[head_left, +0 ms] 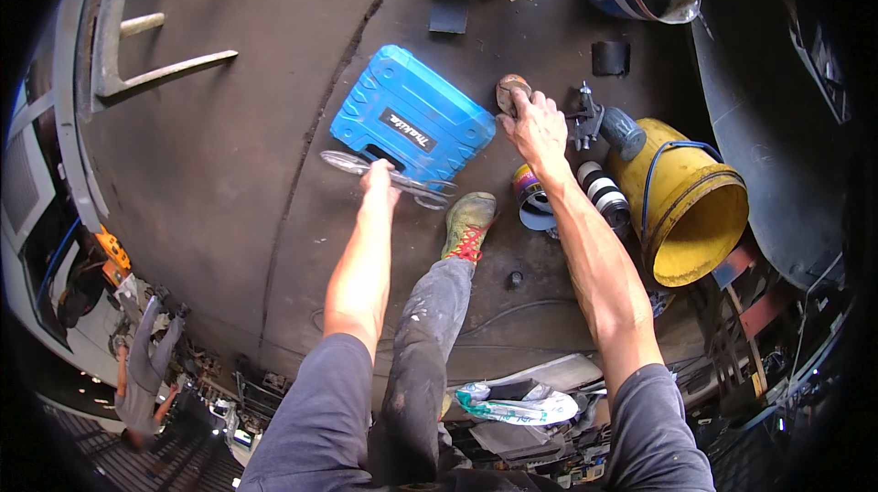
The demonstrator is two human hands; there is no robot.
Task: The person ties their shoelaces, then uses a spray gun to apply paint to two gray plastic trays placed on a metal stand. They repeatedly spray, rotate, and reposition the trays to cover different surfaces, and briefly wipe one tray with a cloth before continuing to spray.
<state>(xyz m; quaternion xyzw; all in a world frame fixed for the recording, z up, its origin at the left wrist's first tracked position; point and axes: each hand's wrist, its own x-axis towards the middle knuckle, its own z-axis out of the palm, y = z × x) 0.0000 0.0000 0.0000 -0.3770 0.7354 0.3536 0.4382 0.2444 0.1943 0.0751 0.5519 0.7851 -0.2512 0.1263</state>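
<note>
My L hand (377, 179)'s clamped on grey discs (419, 189) (long axis upper-L to lower-R); R hand (538, 131)'s half-curled at round brown pc. (512, 87), can't tell grip.

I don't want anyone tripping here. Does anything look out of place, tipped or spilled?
Yes: the yellow bucket, to the right of the right hand, appears to lie on its side on the floor, open mouth and grimy rim showing, though buckets normally stand upright. No spill shows there.

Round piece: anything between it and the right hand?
Nothing visible: the right hand appears to touch the round piece already. The blue case lies to the left, not between them.
</note>
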